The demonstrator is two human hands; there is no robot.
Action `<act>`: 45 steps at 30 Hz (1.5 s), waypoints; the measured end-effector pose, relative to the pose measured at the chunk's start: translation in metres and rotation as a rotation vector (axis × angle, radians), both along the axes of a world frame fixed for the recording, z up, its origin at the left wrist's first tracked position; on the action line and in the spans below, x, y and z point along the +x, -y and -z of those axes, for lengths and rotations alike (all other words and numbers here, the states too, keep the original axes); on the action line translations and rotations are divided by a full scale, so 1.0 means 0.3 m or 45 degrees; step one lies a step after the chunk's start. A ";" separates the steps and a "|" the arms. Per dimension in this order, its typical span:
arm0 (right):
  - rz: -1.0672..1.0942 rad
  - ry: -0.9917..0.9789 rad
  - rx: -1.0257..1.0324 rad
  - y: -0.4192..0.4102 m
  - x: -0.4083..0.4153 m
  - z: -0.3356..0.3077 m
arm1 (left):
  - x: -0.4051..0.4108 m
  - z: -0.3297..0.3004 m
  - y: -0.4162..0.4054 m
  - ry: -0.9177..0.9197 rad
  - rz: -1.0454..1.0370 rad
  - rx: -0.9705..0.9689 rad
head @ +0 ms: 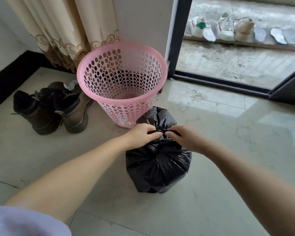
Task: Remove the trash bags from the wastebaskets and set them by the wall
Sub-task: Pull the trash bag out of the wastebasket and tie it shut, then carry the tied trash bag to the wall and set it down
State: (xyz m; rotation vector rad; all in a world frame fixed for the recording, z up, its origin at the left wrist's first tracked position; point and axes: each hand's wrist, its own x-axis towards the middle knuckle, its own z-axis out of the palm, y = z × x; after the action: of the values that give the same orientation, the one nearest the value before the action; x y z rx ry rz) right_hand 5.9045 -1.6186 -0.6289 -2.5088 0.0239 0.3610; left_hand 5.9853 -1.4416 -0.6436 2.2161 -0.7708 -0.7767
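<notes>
Trash bag (157,160), black and full, stands on the floor (228,167) just in front of the pink wastebasket (121,72), touching or nearly touching its lower wall. Both hands grip its gathered neck: the left hand (141,136) has its fingers curled round one twisted strand of plastic, the right hand (183,137) pinches the other, thumb on top, as if tying a knot. I judge the film soft, thin and a bit slippery, the load bulging yet not very heavy; the bunched neck is the place to lift by, since the sides would tear or slide. That wastebasket holds no liner, and little or nothing shows at its bottom. A pair of boots (49,108) sits left of the wastebasket, a curtain (61,31) hangs behind it, and shoes (225,26) lie beyond the glass door well to its right.
</notes>
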 end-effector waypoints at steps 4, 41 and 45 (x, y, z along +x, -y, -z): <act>0.092 -0.043 0.011 -0.038 -0.101 0.059 | -0.119 0.051 -0.011 -0.141 -0.133 0.045; 0.287 -0.310 0.120 -0.311 -0.716 -1.814 | -0.588 -1.902 -0.187 -0.069 0.437 0.443; 0.480 -0.153 0.068 -0.336 -0.766 -1.916 | -0.555 -2.018 -0.145 0.132 0.683 0.405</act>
State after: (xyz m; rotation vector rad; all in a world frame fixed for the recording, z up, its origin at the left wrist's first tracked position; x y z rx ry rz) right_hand 5.6746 -1.5179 -0.0540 -2.3601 0.5200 0.3478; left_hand 5.8187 -1.3981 -0.0382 2.3642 -1.4113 -1.1072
